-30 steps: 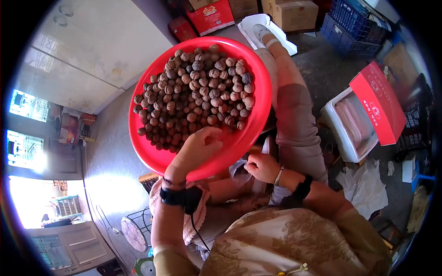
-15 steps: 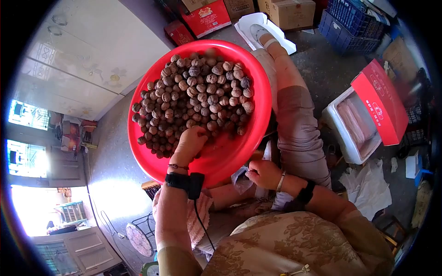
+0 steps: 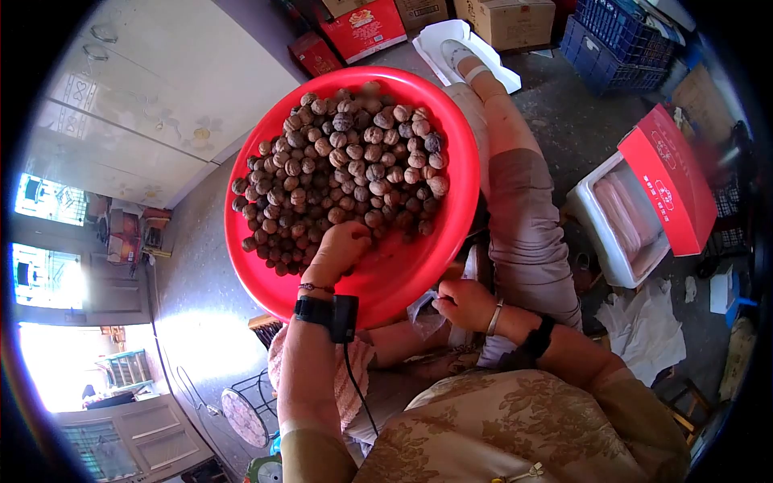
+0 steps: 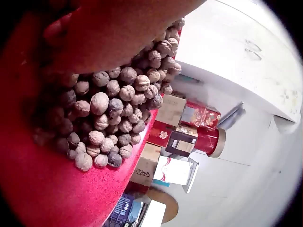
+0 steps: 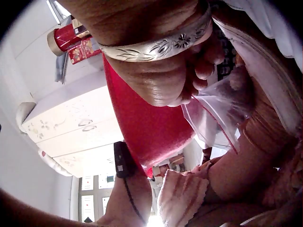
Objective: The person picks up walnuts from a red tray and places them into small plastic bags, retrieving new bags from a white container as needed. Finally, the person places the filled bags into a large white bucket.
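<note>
Many walnuts (image 3: 354, 153) lie in a large red basin (image 3: 394, 278), heaped toward its far side. My left hand (image 3: 342, 245) reaches in at the near edge of the heap, its fingers bent down among the nuts; whether they grip one is hidden. In the left wrist view that hand (image 4: 123, 33) covers part of the walnuts (image 4: 99, 103). Just outside the basin's near right rim, my right hand (image 3: 469, 306) has curled fingers, which pinch the edge of a clear plastic bag (image 3: 425, 316). The right wrist view shows the bag (image 5: 208, 116) at the fingertips, with something dark inside.
To the right stand a white foam box (image 3: 596, 233) with a red lid and a crumpled white sheet (image 3: 644, 330). Cardboard boxes (image 3: 515, 24) and blue crates (image 3: 616, 52) are at the back. A pink cloth (image 3: 354, 378) hangs beside my left forearm; a round stool (image 3: 245, 417) stands at lower left.
From above the basin's near part, my left hand has moved forward to the walnuts, and its fingers have bent down. My right hand has stayed beside the bag, nearly still.
</note>
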A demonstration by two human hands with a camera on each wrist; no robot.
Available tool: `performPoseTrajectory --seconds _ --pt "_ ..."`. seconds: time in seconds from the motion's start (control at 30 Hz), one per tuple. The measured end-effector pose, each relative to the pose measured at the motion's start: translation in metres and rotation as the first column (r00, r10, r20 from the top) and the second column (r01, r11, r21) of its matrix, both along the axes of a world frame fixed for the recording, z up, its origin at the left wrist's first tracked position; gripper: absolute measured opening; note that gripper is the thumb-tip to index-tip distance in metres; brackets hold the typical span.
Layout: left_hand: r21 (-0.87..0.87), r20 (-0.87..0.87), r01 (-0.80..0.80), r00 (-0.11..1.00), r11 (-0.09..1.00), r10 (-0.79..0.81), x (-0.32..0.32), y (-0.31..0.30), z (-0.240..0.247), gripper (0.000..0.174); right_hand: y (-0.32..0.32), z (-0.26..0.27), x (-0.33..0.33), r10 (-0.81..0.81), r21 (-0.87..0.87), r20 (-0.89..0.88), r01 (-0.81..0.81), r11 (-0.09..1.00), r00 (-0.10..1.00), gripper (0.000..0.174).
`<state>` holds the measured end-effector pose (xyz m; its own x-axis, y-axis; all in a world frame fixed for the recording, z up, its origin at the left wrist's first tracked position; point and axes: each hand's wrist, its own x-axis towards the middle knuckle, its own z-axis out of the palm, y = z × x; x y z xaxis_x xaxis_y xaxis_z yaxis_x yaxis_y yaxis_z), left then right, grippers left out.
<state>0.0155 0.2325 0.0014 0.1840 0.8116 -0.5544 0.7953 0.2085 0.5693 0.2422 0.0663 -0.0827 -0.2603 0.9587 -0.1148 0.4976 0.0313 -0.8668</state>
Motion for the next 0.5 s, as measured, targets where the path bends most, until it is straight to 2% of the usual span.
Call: performPoseTrajectory --seconds 0.03,0.1,0.13,0.2,0.33,0.43,0.5 --pt "-0.001 0.001 0.000 1.000 1.000 0.000 -0.003 0.000 -0.008 0.022 0.000 0.000 0.000 -0.002 0.010 -0.002 0.002 1.000 1.000 0.026" --pt "0.097 -0.008 0.199 0.980 0.975 -0.199 -0.013 0.003 -0.031 0.024 0.000 -0.001 0.000 -0.005 0.020 -0.002 0.005 1.000 1.000 0.026" --pt "0.097 -0.007 0.199 0.980 0.975 -0.199 -0.016 0.005 -0.038 0.024 0.000 -0.003 0.000 -0.007 0.033 -0.005 0.007 0.999 1.000 0.026" --pt "0.162 -0.058 0.365 0.931 0.917 -0.361 -0.018 0.005 -0.042 0.029 0.000 -0.004 -0.001 -0.008 0.046 -0.007 0.008 0.999 1.000 0.026" --pt "0.128 -0.041 0.411 0.911 0.902 -0.410 -0.013 0.001 -0.035 0.033 0.000 -0.004 -0.001 -0.003 0.059 -0.004 0.004 0.998 1.000 0.025" --pt "0.126 -0.009 0.420 0.907 0.899 -0.422 -0.018 0.004 -0.055 0.033 -0.001 -0.006 -0.001 -0.007 0.062 -0.015 0.007 0.998 1.000 0.024" --pt "0.299 0.033 0.470 0.865 0.831 -0.501 -0.022 0.003 -0.071 0.032 0.000 -0.005 -0.001 -0.004 0.060 -0.025 0.006 0.998 1.000 0.024"
